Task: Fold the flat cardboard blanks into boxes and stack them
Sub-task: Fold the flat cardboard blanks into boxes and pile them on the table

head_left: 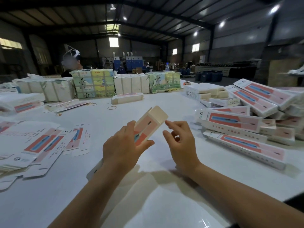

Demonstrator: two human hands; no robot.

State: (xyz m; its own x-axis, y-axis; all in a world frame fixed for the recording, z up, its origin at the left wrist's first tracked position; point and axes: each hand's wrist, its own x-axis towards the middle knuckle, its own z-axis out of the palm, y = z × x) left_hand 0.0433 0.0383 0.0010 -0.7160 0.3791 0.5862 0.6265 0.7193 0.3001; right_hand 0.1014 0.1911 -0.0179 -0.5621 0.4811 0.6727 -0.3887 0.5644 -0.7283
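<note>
Box (144,127) – one, half-folded, gripped by left hand (121,145); right hand (181,142) beside it, loosely curled (holding nothing).

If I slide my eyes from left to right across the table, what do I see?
Flat cardboard blanks → left hand holding a half-folded box → right hand → stack of folded boxes.

Both forearms are bare from the picture's near edge up to the wrists, with no sleeves, watch, bracelet or gloves showing. The left hand (122,146) and right hand (181,143) are bare too, without rings, and the fingernails are short and unpainted.
</note>
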